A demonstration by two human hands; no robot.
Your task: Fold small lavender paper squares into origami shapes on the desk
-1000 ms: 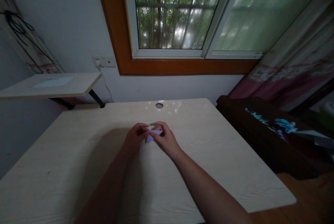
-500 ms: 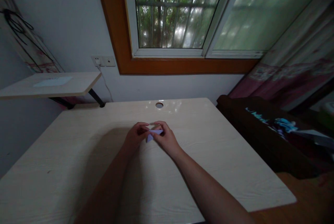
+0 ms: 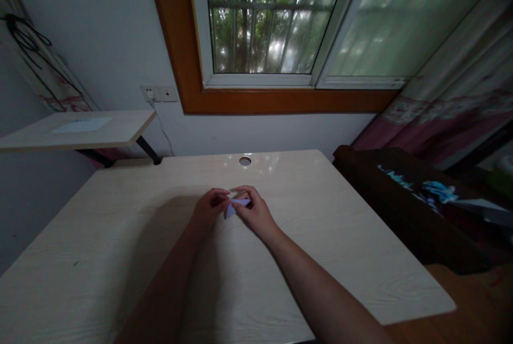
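Observation:
A small piece of folded purple paper [image 3: 231,210] is held between my two hands over the middle of the desk. My left hand [image 3: 207,208] pinches its left side with thumb and fingers. On the other side, my right hand [image 3: 254,209] grips the paper's right part, thumb on the near face and index finger curved above. One pointed corner hangs down between the thumbs, toward me. Fingers cover much of the paper, so its full folded shape is hidden.
The pale wooden desk [image 3: 320,258] has a round cable hole [image 3: 245,161] near its back edge. A raised shelf [image 3: 120,125] with a paper sheet [image 3: 82,125] stands at the back left. Right of the desk is a dark wooden piece of furniture [image 3: 360,173] with items on it.
The hands stay in nearly the same place. The paper's lower flap has shifted slightly between the thumbs and looks a little wider.

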